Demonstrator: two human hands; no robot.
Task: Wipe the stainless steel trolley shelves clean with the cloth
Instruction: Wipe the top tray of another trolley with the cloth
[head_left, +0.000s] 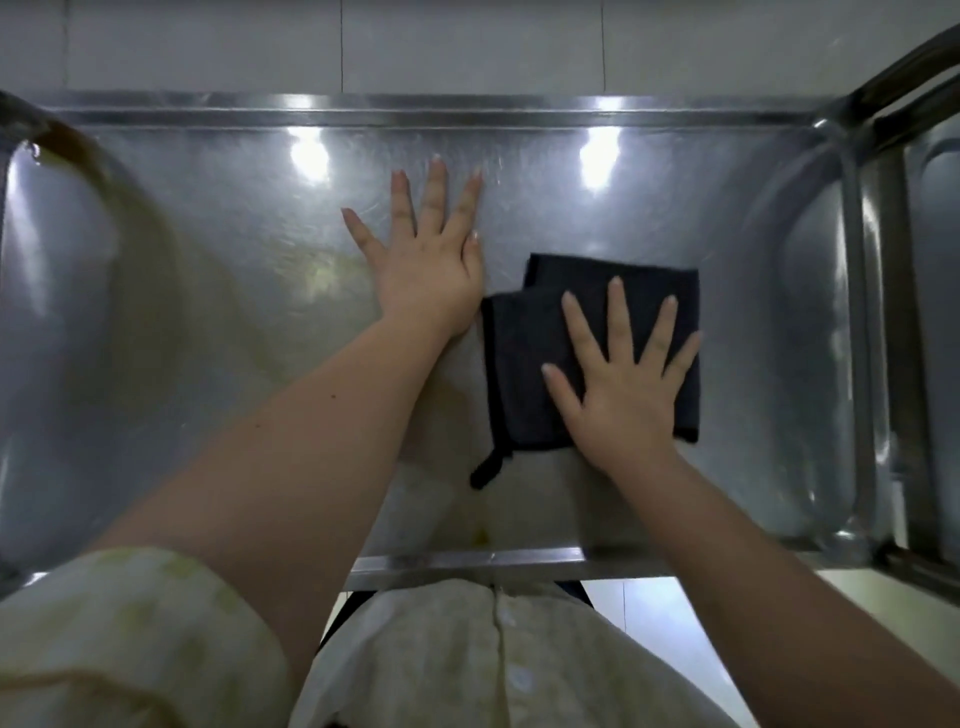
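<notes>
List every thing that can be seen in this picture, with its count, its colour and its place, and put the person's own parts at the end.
shiny stainless steel trolley shelf: one, silver-grey, fills the middle of the view, with a raised rim
folded black cloth: one, black, flat on the shelf right of centre, small loop at its near left corner
steel frame tubes: several, silver-grey, at the shelf's right end
pale tiled surface: one, light grey, beyond the far rim
cream garment: one, cream with faint yellow pattern, at the near edge
left hand: one, flat on the bare shelf, left of the cloth
right hand: one, fingers spread, presses on the cloth
</notes>
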